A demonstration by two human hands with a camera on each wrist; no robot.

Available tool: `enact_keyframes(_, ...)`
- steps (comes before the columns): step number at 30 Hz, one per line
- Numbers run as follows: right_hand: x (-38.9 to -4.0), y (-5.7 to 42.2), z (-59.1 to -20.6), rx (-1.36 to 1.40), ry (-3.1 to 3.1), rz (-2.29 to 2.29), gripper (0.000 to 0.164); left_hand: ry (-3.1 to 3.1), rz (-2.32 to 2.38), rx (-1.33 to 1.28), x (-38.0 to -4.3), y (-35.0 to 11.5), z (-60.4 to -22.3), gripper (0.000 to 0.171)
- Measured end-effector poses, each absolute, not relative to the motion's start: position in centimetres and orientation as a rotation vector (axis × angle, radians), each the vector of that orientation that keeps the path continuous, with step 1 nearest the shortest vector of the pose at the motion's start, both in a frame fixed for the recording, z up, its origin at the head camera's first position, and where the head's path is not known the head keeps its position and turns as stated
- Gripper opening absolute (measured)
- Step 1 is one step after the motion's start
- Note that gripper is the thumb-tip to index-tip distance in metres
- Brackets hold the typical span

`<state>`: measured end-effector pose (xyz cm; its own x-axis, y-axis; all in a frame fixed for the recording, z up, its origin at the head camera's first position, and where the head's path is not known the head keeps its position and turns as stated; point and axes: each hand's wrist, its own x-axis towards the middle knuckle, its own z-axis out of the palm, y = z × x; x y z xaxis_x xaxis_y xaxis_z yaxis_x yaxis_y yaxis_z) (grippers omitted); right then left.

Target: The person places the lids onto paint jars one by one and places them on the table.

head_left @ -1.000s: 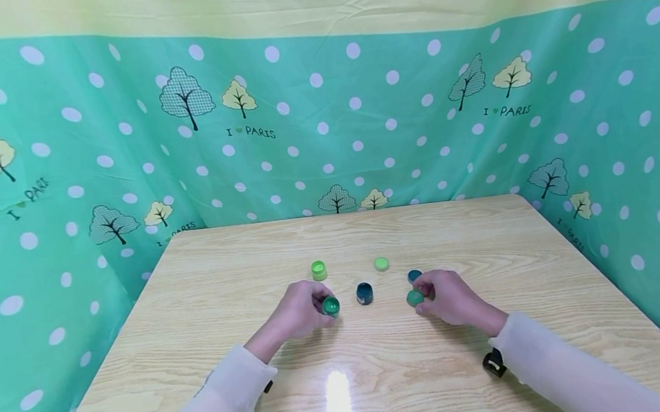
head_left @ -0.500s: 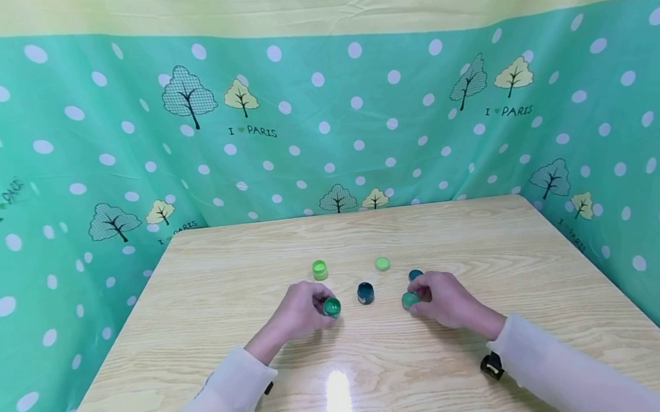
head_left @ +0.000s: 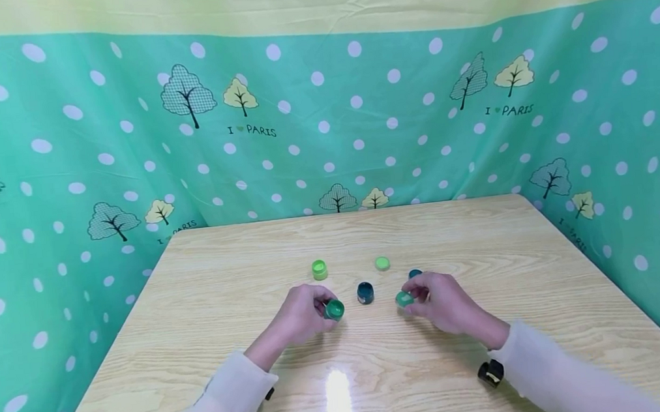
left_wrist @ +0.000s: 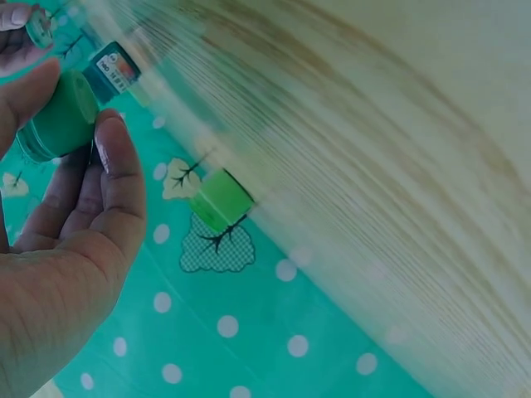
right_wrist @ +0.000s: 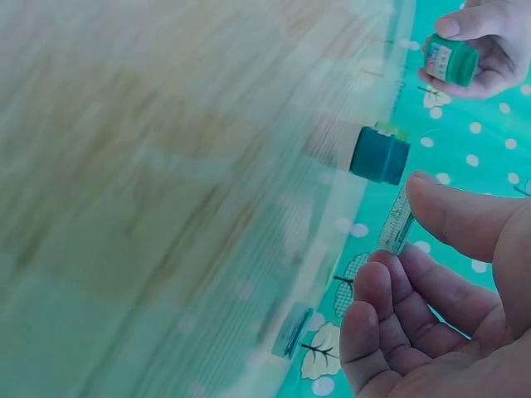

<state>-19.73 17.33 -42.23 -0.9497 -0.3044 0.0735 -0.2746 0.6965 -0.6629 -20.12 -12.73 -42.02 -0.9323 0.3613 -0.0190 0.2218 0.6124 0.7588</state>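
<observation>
Between thumb and fingers, my left hand [head_left: 304, 313] grips a small green paint jar [head_left: 334, 309], its top uncovered; the left wrist view shows the jar [left_wrist: 62, 120] tilted. My right hand [head_left: 443, 299] pinches a round green lid [head_left: 404, 299] by its edge, seen side-on as a thin lid [right_wrist: 397, 220] in the right wrist view. On the table between the hands stands an uncapped dark blue paint jar [head_left: 365, 293]. A dark blue lid [head_left: 415, 274] lies just behind my right hand, partly covered by it.
An open light green jar [head_left: 319, 270] stands behind my left hand. Farther right, a light green lid [head_left: 382, 263] lies flat on the wooden table [head_left: 240, 253]. A dotted green curtain [head_left: 321, 102] hangs around the table's back and sides.
My right hand has carried the green lid leftward, toward the green jar. The left hand, holding the jar, has shifted very slightly right. The jars and lids on the table stay in place.
</observation>
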Motion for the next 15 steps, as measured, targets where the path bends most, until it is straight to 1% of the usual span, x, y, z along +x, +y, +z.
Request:
enact_keyframes(6,-19.3,16.95,-42.17,-0.486,2.851,-1.139,0.026,2.666,1.236,0.506,-19.72,-12.48,-41.95,0.026)
enact_keyframes(15,-18.8,16.43,-42.03,-0.556,2.837,-1.182,0.026,2.667,1.249,0.546,-19.25,-12.19,-41.81,0.024)
